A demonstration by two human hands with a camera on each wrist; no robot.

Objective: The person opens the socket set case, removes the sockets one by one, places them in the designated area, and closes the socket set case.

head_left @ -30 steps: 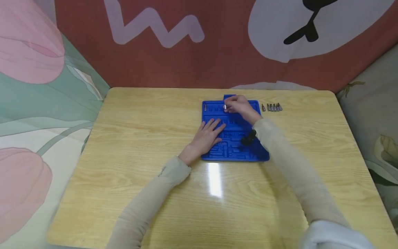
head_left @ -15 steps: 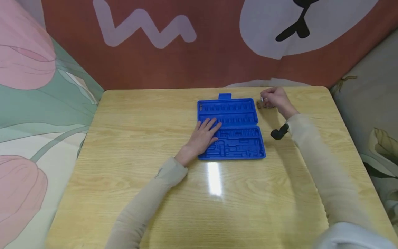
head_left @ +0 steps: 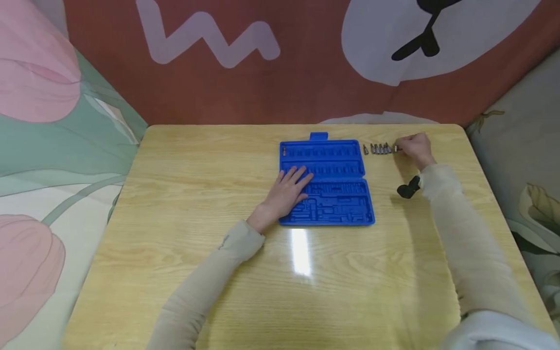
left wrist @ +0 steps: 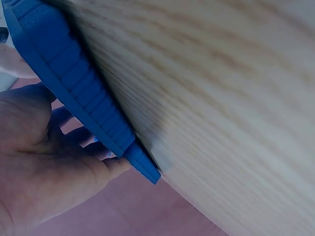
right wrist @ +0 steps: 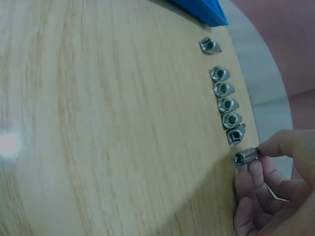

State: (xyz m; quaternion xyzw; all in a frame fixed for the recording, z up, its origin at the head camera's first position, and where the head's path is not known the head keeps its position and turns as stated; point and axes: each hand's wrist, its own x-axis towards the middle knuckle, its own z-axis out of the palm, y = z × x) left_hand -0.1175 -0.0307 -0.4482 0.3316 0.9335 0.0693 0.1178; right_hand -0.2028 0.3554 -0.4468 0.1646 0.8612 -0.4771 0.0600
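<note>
My left hand (head_left: 282, 197) rests on the left side of an opened blue plastic tool case (head_left: 337, 161), fingers straight and spread over its moulded slots. In the left wrist view the hand (left wrist: 54, 152) lies along the outer side of the case. To the right of the case, my right hand (head_left: 416, 148) pinches a small metal bit socket (right wrist: 245, 156) between thumb and fingers. It is held at the end of a row of similar bit sockets (right wrist: 227, 104), their square holes facing the wrist camera. One small bit (head_left: 284, 150) sits in the upper left slot of the case.
A single bit socket (right wrist: 210, 45) stands a little apart from the row, nearer the case. Everything is on a wooden table (head_left: 197, 184), close to its back edge. Behind rises a patterned cloth wall (head_left: 306, 87). A black wrist camera (head_left: 409, 187) hangs below the right sleeve.
My right hand has moved from over the case, rightward past the row, carrying a bit socket to the row's far right end. The left hand has stayed on the case.
</note>
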